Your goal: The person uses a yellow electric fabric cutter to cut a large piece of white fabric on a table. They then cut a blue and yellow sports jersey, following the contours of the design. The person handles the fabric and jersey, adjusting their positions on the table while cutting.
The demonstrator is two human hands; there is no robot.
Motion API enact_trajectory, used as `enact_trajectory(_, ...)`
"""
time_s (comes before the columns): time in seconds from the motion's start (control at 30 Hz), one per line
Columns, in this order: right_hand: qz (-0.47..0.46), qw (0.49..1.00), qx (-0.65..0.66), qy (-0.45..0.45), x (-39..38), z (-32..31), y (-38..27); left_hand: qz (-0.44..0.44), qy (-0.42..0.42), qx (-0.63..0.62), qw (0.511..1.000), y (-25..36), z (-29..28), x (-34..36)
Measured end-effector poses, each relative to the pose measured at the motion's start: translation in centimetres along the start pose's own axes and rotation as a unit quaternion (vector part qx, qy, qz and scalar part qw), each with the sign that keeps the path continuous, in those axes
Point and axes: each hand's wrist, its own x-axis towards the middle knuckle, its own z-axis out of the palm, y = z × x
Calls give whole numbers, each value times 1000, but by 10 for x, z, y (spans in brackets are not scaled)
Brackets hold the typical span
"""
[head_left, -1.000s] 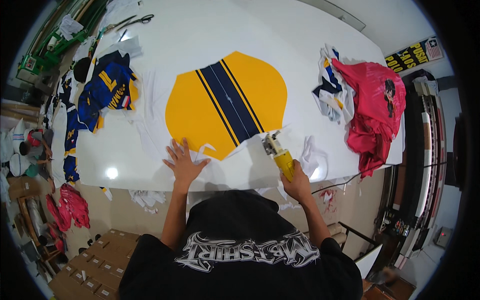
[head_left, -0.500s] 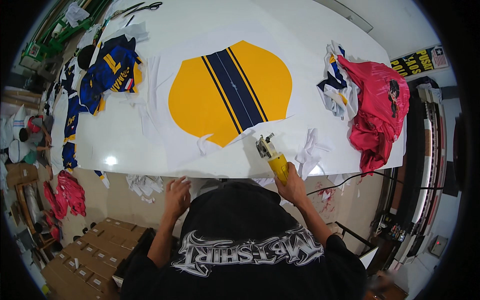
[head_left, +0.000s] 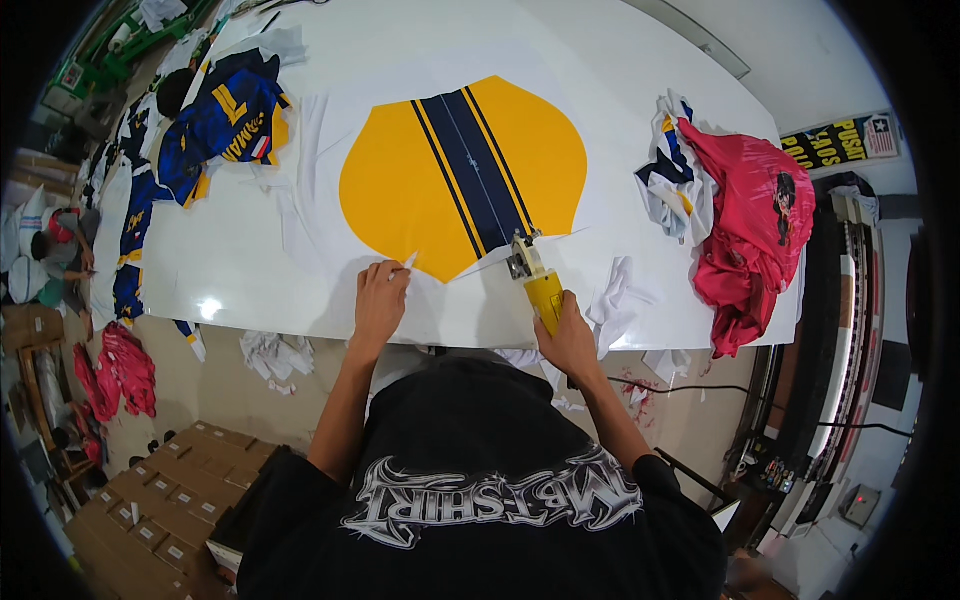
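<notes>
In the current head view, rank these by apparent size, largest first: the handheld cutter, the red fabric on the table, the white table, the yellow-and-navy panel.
1. White table
2. Yellow-and-navy panel
3. Red fabric; its bunching hides its full spread
4. Handheld cutter

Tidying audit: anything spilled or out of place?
Yes: white scraps litter the floor at left, off the table, and red specks (stains or bits, can't tell) mark it at right. The red cloth at right sits crumpled, its tip past the table edge; the yellow-and-navy panel lies flat.
</notes>
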Motion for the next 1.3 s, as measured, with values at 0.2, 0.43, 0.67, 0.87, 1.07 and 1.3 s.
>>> enact_trajectory(0.2, -27, 999, 8, 19, 11, 0, -2, -46, -6, -17, 999, 0, -8, -19)
enact_trajectory(0.43, -35, 999, -5, 10, 24, -1, -3, -228, -322, 103, 913, -15, -63, -78)
enact_trajectory(0.67, -44, 999, -13, 2, 43, -3, -8, -241, 16, 106, 964, -34, -66, -35)
enact_trajectory(0.87, -45, 999, -16, -7, 61, -5, -15, -273, -114, 119, 948, -45, -53, -5)
enact_trajectory(1.07, -50, 999, -14, -12, 76, -8, -25, -296, -150, 108, 937, -54, -47, -11)
enact_trajectory(1.3, -50, 999, -19, -10, 95, -7, -33, -297, -134, 87, 941, -49, -51, -12)
